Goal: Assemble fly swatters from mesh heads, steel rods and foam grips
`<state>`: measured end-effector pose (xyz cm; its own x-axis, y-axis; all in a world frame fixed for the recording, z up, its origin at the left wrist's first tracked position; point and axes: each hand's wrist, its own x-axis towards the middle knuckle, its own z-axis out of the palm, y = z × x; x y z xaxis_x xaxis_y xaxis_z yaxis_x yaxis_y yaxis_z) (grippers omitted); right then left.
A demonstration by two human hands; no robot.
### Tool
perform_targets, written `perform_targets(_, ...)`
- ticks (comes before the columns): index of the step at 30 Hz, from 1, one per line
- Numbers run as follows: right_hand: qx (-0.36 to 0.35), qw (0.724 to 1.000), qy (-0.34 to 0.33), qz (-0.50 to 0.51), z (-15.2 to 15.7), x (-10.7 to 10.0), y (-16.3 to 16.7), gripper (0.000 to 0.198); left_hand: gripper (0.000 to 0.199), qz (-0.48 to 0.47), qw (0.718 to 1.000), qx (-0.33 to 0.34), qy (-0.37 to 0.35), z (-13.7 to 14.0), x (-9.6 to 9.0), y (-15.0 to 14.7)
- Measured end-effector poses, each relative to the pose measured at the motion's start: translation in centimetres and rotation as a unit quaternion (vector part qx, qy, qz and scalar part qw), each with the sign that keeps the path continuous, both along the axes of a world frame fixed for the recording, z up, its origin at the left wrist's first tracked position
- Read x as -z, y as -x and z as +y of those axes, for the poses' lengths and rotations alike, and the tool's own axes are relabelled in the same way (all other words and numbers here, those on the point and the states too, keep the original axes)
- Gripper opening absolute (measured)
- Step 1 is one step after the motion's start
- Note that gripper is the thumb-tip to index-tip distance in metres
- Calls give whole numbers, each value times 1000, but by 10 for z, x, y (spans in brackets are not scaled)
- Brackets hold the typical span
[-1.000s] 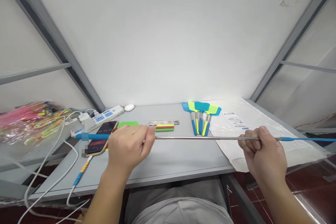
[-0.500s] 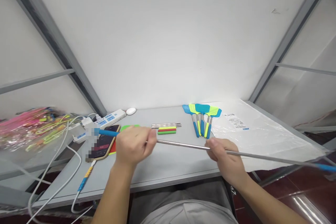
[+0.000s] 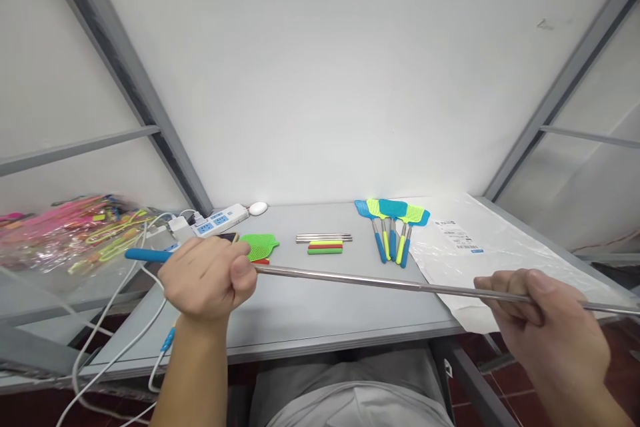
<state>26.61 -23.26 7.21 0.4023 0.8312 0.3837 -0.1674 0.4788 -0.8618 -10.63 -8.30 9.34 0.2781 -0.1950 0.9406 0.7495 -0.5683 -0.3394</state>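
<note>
A telescopic fly swatter is stretched across in front of me, its steel rod long and sloping slightly down to the right. My left hand is closed around it beside the blue handle. Far out to the right, my right hand wraps the thinner part of the rod; the swatter's far end is outside the view. On the table behind lie thin metal rods, with yellow, red and green handle tubes just in front. A green swatter head rests near my left hand.
Several blue and yellow fly swatters lie fanned out at the back right, beside a white plastic bag. Left are a power strip, a white mouse, loose cables, a partly hidden phone and a bag of colourful items.
My hands have moved apart, left hand leftward and right hand rightward, with more rod showing between them. The blue part at the right has left the view. The camera view has shifted slightly.
</note>
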Motion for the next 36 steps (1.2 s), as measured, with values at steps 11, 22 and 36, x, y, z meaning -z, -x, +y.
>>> perform_targets(11,121,988,5,99,9,-11,-18,46,30,-44,995,-16,89,8,11,-4)
perform_targets(22,-65,981,177,46,45,50,35,48,36,145,930,6,339,-45,32,-140)
perform_targets(36,-9,990,143,3,31,27,18,50,39,-18,942,-31,334,-30,32,-74)
